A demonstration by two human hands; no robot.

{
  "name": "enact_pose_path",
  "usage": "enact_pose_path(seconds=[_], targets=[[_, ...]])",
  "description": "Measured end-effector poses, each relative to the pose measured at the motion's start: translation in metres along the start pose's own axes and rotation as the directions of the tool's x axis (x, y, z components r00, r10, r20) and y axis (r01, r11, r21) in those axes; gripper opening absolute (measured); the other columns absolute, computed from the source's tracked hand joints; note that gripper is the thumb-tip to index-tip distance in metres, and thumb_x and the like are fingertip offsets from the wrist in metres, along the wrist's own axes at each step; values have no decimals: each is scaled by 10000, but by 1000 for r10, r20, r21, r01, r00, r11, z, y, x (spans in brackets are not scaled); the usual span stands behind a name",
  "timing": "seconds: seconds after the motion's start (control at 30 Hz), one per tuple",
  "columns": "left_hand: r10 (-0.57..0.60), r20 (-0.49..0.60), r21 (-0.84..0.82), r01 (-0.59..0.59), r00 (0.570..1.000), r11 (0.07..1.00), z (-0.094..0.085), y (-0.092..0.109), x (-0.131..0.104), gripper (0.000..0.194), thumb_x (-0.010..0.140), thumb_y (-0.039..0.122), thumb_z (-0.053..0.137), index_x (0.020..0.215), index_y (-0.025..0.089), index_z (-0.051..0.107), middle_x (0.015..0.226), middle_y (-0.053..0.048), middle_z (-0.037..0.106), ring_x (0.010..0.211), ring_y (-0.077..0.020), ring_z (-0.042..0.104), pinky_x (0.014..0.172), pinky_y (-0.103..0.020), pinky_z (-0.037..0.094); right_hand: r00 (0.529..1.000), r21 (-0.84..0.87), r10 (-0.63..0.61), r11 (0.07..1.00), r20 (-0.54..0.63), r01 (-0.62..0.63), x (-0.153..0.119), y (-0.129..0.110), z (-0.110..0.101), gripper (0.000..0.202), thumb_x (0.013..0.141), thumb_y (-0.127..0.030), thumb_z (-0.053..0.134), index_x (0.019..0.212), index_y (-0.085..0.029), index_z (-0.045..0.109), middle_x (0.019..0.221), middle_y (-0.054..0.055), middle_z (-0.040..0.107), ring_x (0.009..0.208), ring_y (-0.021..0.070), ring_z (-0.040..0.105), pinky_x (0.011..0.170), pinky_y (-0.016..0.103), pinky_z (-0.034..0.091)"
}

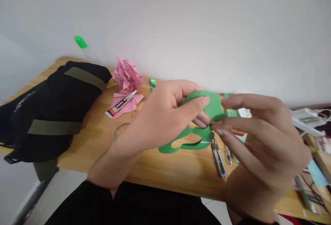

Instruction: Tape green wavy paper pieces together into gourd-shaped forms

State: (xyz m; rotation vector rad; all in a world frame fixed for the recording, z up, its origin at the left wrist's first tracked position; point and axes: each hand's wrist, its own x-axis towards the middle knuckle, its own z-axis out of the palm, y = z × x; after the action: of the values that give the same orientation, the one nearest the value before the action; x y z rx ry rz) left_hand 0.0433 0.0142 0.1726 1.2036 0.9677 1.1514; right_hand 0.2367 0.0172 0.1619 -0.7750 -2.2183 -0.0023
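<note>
My left hand [165, 118] is closed on a green paper cut-out [214, 106], its thumb lying on top and its fingers curled underneath. Loops of green paper [168, 148] with cut-out openings hang below that hand, over the table. My right hand [269, 142] is at the cut-out's right edge, thumb and fingertips pinched together there. Something thin seems to be between those fingertips, too small to name. Beneath the hands, blue-handled thread snips [219, 161] lie on the wooden table [165, 173].
On the left lies a black bag [59, 100] with olive straps. A pink paper flower [128, 75] stands by the wall. A B-7000 glue tube [120, 104] rests on pink paper [133, 103], near a ring-shaped item [117, 128]. A white cabled device [307, 119] is at right.
</note>
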Motion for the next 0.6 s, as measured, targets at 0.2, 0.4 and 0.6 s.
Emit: enact_pose_path(seconds=[0.2, 0.4, 0.6], targets=[[3, -3, 11, -3, 1000, 1000, 0, 0, 0, 202, 862, 143, 578, 703, 178, 699, 587, 33, 691, 577, -124, 692, 529, -180, 542, 999, -6, -3, 1000, -33, 3, -1, -1, 0, 276, 783, -72, 679, 963, -282, 681, 1044, 54, 629, 962, 227, 636, 765, 399, 551], [-4, -18, -17, 4, 1000, 1000, 0, 0, 0, 178, 859, 151, 601, 719, 178, 708, 613, 26, 702, 592, -136, 704, 538, -187, 550, 1000, 12, -24, 1000, -20, 24, -3, 3, -1, 297, 796, -89, 662, 987, -315, 693, 1023, 45, 640, 969, 246, 636, 738, 415, 554], [1, 12, -5, -1, 1000, 1000, 2, 1, 1, 208, 858, 119, 579, 699, 173, 702, 595, 29, 698, 582, -129, 703, 526, -174, 553, 1000, -28, 5, 1000, -7, -5, -3, 1, -1, 208, 791, -84, 672, 888, -268, 671, 1062, 47, 641, 960, 227, 633, 731, 383, 540]])
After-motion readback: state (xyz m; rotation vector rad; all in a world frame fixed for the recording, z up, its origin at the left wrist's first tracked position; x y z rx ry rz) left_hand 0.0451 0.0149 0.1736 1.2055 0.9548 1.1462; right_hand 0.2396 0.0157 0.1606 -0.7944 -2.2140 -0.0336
